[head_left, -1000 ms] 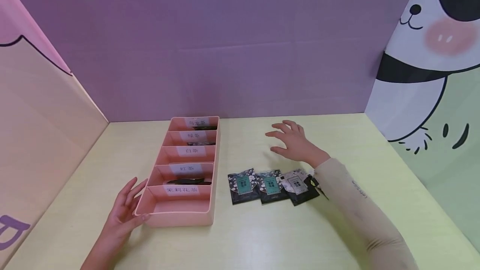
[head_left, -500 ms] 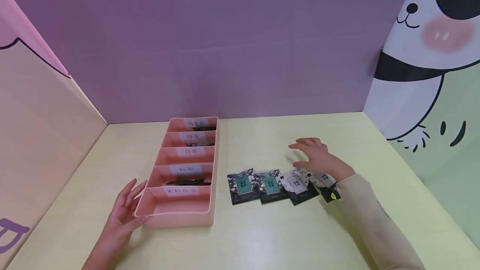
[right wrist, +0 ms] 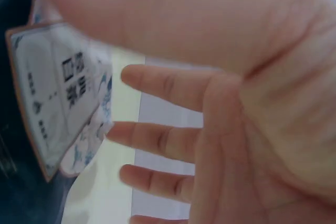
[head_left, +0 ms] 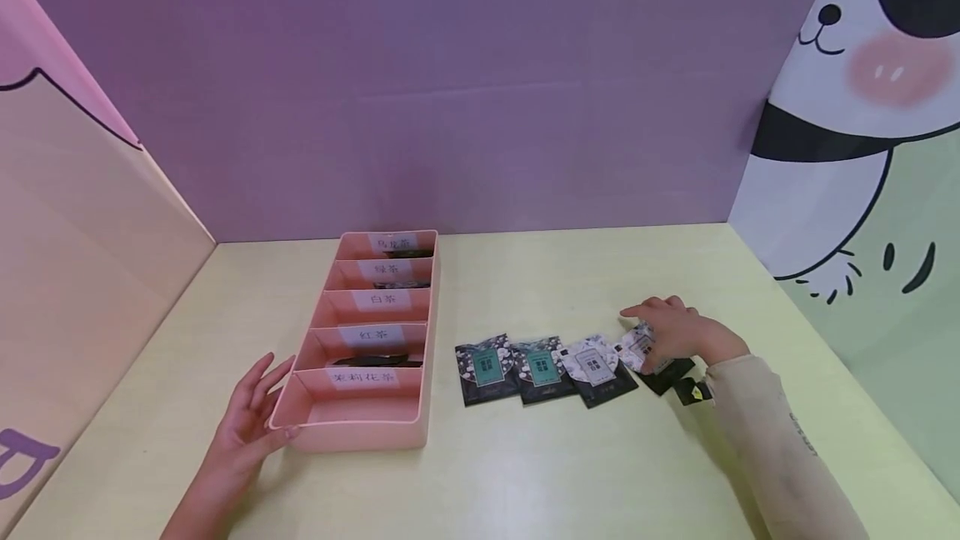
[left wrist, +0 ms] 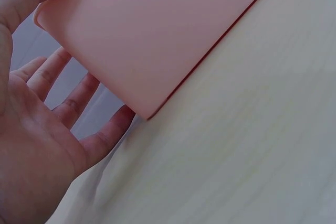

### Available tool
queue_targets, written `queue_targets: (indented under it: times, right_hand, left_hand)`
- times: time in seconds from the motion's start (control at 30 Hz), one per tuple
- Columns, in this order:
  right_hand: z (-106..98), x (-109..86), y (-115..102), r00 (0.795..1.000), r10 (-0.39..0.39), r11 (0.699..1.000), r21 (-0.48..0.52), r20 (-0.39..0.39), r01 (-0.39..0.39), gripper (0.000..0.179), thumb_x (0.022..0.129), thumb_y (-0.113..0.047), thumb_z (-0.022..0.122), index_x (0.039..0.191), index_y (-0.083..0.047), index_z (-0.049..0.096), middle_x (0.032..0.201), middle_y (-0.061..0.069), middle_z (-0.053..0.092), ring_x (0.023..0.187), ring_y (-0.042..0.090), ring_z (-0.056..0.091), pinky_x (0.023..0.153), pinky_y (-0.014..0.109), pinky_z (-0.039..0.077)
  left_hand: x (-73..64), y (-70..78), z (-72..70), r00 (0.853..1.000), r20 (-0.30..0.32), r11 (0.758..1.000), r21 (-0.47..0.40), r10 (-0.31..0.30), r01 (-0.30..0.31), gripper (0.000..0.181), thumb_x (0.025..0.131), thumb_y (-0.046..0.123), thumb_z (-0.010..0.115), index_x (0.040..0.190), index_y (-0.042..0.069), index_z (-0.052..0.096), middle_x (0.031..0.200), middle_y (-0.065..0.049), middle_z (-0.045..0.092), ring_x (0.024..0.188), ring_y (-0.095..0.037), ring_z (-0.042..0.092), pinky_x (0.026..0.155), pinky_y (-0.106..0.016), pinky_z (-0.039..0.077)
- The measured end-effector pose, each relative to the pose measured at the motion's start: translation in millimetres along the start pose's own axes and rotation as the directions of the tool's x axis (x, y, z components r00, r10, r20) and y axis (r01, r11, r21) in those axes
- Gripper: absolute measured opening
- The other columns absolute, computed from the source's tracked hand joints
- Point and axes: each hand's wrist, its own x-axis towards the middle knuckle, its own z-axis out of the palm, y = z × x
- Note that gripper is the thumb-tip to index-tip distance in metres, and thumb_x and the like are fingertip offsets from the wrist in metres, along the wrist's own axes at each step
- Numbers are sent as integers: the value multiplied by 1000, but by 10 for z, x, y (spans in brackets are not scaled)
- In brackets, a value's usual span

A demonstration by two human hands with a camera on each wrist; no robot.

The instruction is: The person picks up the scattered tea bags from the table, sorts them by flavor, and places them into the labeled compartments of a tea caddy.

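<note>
My left hand (head_left: 243,427) holds the near left corner of a pink divided box (head_left: 360,437); in the left wrist view the thumb lies on its front wall and the fingers reach along its side. My right hand (head_left: 675,332) is over a dark tea packet with a white flowered top (head_left: 636,343), partly hidden under it. In the right wrist view the thumb (right wrist: 173,19) overlaps this packet's edge, and the other visible fingers are extended and apart from it. Left of it lie one like packet (head_left: 596,367) and two teal-labelled tea packets (head_left: 486,367) (head_left: 543,368).
Another dark packet (head_left: 692,392) shows beside the right wrist. Labelled compartments run in a row along the box; dark packets (head_left: 375,361) stand in some. A purple backdrop (head_left: 465,107) closes off the far edge of the pale table (head_left: 510,473), with printed panels at both sides.
The right hand has moved right and towards the near edge, from above the table behind the packets down to the packet at right. The left hand has stayed at the box corner.
</note>
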Motion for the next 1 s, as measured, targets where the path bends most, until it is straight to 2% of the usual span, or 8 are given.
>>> queue_targets:
  times: [0.07, 0.17, 0.3, 0.47, 0.7, 0.83, 1.0]
  right_hand:
    - [-17, -9, -5, 1000, 8, 1000, 7, 5, -8, 79, 65, -13, 90, 134, -1, 55, 134, 30, 45, 115, 51, 40, 86, 64, 43]
    - [-24, -13, 7, 1000, 28, 999, 42, 11, -28, 69, 61, -7, 89, 124, -3, 59, 122, 25, 49, 104, 43, 42, 77, 54, 48]
    - [-20, -27, 52, 999, 52, 994, 101, 8, -53, 58, 60, -3, 87, 111, -7, 59, 111, 19, 49, 95, 37, 42, 68, 43, 48]
    - [-23, -35, 87, 999, 43, 978, 204, -6, -40, 54, 62, 5, 85, 107, -5, 56, 105, 17, 46, 87, 30, 48, 65, 35, 50]
    - [-112, -70, 131, 996, -28, 984, 172, -86, 43, 48, 64, 10, 81, 106, 1, 59, 102, 16, 55, 86, 28, 51, 71, 37, 48]
    - [-168, -98, 141, 991, -56, 980, 180, -123, 78, 42, 70, 15, 70, 109, 5, 60, 107, 20, 57, 89, 30, 51, 75, 40, 48]
    - [-197, -93, 140, 976, -113, 968, 202, -186, 151, 39, 77, 20, 54, 115, 10, 56, 114, 26, 55, 98, 35, 52, 84, 48, 46]
  left_hand:
    - [-2, 0, 0, 1000, 0, 1000, 2, -3, 3, 93, 80, -33, 45, 158, 11, 18, 150, 7, 45, 127, -8, 49, 94, -20, 49]
    - [-6, 0, 2, 1000, -5, 1000, 5, -8, 8, 93, 80, -32, 45, 158, 12, 19, 150, 7, 45, 127, -7, 49, 94, -19, 48]
    - [-16, -2, 6, 1000, -7, 1000, 6, -18, 18, 93, 81, -31, 46, 159, 13, 19, 150, 8, 45, 127, -7, 49, 94, -20, 48]
    - [-32, 13, 0, 1000, 0, 1000, 8, -21, 21, 92, 82, -31, 45, 159, 13, 18, 151, 7, 44, 127, -7, 49, 94, -20, 49]
    - [2, 20, 5, 1000, 1, 1000, 3, -10, 10, 92, 82, -31, 46, 158, 12, 19, 150, 6, 45, 128, -7, 49, 95, -20, 48]
    - [-1, 18, 16, 1000, 9, 1000, -7, 5, -5, 91, 81, -31, 45, 158, 10, 18, 151, 5, 45, 128, -8, 49, 94, -20, 49]
    - [-8, 22, 20, 1000, -8, 1000, 5, -7, 7, 92, 82, -31, 45, 158, 11, 19, 150, 6, 45, 128, -8, 48, 94, -20, 49]
